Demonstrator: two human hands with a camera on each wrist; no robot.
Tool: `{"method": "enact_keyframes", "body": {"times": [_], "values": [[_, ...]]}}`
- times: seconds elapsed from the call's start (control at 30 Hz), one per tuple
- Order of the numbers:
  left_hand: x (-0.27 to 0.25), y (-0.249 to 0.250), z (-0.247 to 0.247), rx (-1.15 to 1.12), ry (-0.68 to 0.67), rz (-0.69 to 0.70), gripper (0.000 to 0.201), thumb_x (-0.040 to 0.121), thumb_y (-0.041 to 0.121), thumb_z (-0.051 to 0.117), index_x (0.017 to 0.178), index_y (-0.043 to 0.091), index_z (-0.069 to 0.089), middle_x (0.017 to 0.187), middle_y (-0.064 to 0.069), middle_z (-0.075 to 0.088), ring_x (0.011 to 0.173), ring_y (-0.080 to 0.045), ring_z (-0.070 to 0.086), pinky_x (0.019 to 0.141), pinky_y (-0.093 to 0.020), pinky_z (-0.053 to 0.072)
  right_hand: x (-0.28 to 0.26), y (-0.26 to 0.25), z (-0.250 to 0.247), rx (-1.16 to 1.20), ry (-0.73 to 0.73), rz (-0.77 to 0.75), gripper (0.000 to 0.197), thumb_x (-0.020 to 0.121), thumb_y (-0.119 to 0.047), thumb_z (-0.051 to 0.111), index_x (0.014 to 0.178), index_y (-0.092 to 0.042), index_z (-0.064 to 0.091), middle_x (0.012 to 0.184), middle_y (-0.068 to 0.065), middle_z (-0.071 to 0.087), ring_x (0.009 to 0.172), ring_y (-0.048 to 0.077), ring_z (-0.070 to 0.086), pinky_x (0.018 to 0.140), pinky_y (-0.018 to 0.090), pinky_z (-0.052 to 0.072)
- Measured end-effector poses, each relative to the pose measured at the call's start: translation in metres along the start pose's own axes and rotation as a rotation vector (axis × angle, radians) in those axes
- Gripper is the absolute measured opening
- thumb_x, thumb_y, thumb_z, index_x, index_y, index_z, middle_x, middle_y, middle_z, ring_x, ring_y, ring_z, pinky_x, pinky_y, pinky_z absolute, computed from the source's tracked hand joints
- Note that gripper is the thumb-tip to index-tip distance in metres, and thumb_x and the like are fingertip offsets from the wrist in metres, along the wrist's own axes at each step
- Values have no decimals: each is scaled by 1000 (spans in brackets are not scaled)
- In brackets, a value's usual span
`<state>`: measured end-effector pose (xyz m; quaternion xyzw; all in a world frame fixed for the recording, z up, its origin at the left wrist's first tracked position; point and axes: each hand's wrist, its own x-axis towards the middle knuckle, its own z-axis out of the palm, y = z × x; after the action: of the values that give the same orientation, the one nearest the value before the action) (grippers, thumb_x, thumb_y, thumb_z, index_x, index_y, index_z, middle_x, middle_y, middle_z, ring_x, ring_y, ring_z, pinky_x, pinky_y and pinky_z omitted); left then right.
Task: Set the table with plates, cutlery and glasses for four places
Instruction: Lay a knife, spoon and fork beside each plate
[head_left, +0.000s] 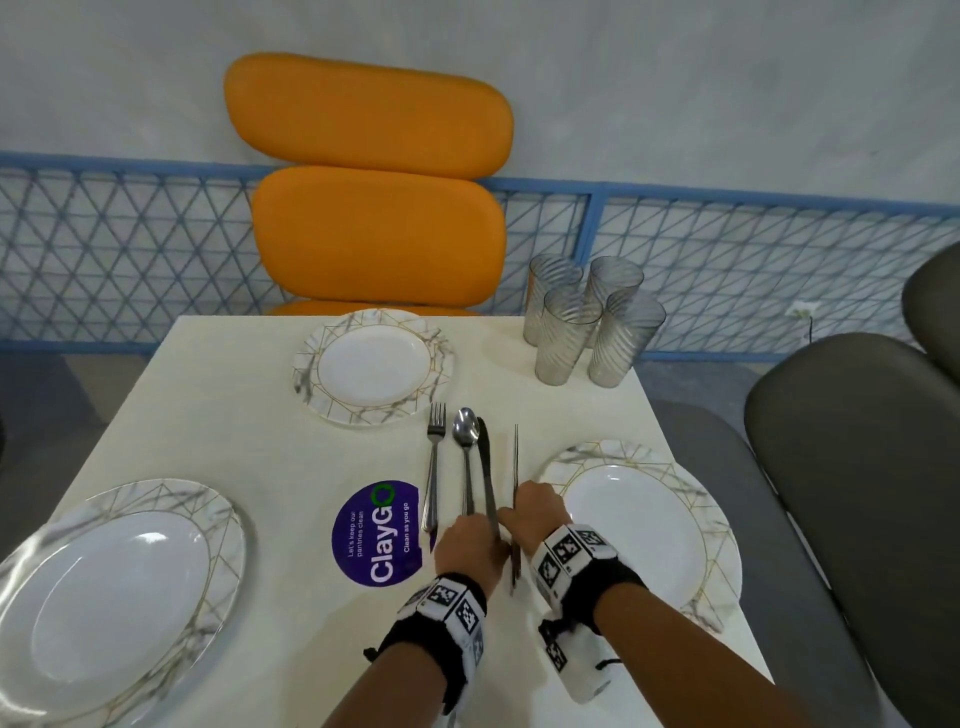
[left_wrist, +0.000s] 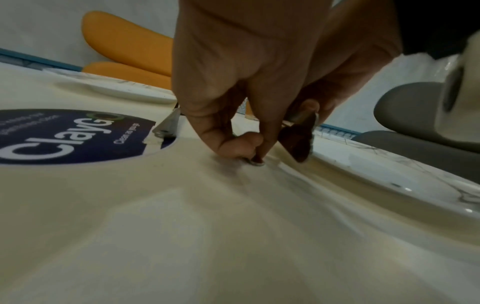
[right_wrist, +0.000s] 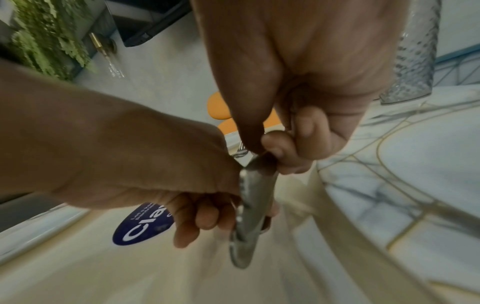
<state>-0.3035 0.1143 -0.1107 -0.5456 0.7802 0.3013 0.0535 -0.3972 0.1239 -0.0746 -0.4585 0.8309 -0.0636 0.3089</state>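
Note:
Three marble-rimmed plates lie on the white table (head_left: 249, 415): a far plate (head_left: 371, 366), a left plate (head_left: 119, 587) and a right plate (head_left: 639, 525). A fork (head_left: 434, 467), a spoon (head_left: 466, 431) and a dark knife (head_left: 485, 467) lie side by side in the middle. My left hand (head_left: 467, 525) pinches the spoon's handle end (left_wrist: 257, 163) against the table. My right hand (head_left: 519, 506) pinches a second knife (head_left: 516, 457) by its handle (right_wrist: 249, 216), just left of the right plate. Several ribbed glasses (head_left: 587, 317) stand bunched at the back right corner.
A round purple sticker (head_left: 382, 535) is on the table, under the fork's handle. An orange chair (head_left: 374, 176) stands behind the far plate and a grey chair (head_left: 857, 467) at the right. A blue mesh railing (head_left: 130, 249) runs behind.

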Motion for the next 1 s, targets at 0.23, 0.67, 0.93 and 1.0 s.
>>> {"method": "enact_keyframes", "body": {"times": [0.23, 0.67, 0.93, 1.0], "values": [[-3, -1, -1, -126, -60, -25, 27, 88, 30, 56, 85, 4, 60, 89, -9, 63, 88, -28, 64, 79, -32, 52, 1, 11, 1, 58, 3, 5, 35, 87, -22, 50, 58, -16, 31, 66, -1, 38, 77, 20, 46, 47, 20, 27], [-92, -44, -34, -925, 14, 130, 23, 96, 14, 46, 73, 15, 45, 62, -3, 51, 48, -9, 43, 42, -25, 33, -58, -11, -9, 1005, -300, 10, 23, 95, -5, 40, 75, -7, 53, 75, 8, 55, 70, 17, 52, 69, 26, 44], [-128, -96, -57, -828, -99, 226, 21, 98, 20, 44, 85, 7, 53, 67, -6, 55, 49, -12, 49, 48, -20, 45, -105, -65, 18, 1318, -346, -26, 14, 99, -8, 36, 98, -3, 49, 89, 17, 63, 78, 25, 64, 65, 30, 58], [-133, -108, -61, -833, -107, 226, 25, 98, 25, 44, 93, 4, 56, 72, -7, 57, 57, -15, 53, 53, -23, 50, -114, -74, 30, 1340, -302, -34, 12, 98, -7, 38, 104, -2, 47, 86, 15, 63, 75, 23, 63, 63, 28, 58]]}}
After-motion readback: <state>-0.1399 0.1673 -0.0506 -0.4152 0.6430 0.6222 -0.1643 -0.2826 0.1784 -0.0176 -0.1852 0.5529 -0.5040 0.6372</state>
